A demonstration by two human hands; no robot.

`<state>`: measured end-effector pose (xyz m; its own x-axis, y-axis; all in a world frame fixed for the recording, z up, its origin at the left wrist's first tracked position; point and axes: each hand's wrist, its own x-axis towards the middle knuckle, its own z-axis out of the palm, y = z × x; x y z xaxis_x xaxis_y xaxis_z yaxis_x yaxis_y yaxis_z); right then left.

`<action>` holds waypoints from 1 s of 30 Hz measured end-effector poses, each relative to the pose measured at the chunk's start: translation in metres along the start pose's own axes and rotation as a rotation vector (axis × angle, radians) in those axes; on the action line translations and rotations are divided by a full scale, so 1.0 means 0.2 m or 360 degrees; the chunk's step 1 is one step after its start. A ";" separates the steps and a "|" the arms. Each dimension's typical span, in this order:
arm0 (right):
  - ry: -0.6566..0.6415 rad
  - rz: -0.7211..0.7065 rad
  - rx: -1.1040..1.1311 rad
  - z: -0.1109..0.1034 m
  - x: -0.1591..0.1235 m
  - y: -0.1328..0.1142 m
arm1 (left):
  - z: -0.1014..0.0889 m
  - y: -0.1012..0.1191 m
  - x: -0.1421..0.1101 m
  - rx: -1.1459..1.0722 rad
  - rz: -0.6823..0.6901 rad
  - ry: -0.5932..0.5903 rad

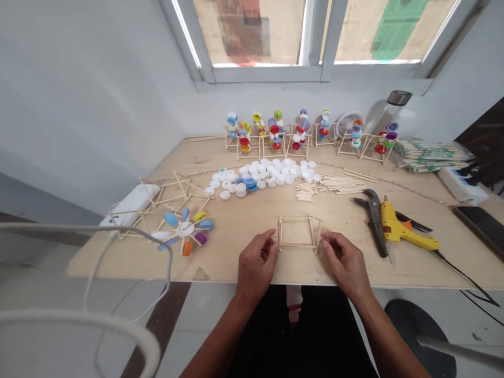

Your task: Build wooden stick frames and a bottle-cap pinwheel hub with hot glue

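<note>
A small box-shaped frame of thin wooden sticks (pixel 297 245) stands on the table right in front of me. My left hand (pixel 256 260) is at its left side, fingers curled and fingertips against the left sticks. On the other side my right hand (pixel 346 260) has its thumb and fingertips drawn together at the right upright stick. Beyond the frame lie a pile of loose sticks (pixel 334 185) and a heap of white bottle caps (pixel 271 172), with a few blue caps (pixel 249 184) among them.
To the right lie pliers (pixel 376 220), a yellow glue gun (pixel 405 231) and a phone (pixel 482 228). A bottle-cap wheel (pixel 185 229), stick frames (pixel 173 191) and a white power strip (pixel 132 205) are at left. Finished cap-wheel models (pixel 275 136) line the back. A white cable (pixel 167 257) crosses the left foreground.
</note>
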<state>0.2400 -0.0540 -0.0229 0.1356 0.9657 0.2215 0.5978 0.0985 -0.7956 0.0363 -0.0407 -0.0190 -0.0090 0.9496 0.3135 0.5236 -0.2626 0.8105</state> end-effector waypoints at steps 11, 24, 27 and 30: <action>-0.0079 -0.0058 -0.0153 0.05 0.00 -0.01 | 0.02 0.01 0.04 0.0106 0.0025 -0.0014; -0.0157 -0.0202 -0.0165 0.15 0.04 -0.11 | -0.11 -0.06 0.06 0.0167 -0.0081 0.0195; -0.0166 -0.0212 -0.0185 0.13 0.03 -0.09 | -0.13 -0.09 0.03 0.0151 -0.0096 0.0243; -0.0173 -0.0213 -0.0211 0.10 0.02 -0.07 | -0.14 -0.11 0.01 0.0176 -0.0106 0.0241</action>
<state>0.2161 -0.0464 -0.0226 -0.0337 0.9670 0.2527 0.7044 0.2023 -0.6804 0.0001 -0.0388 -0.0225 -0.1704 0.9255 0.3383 0.6079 -0.1714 0.7753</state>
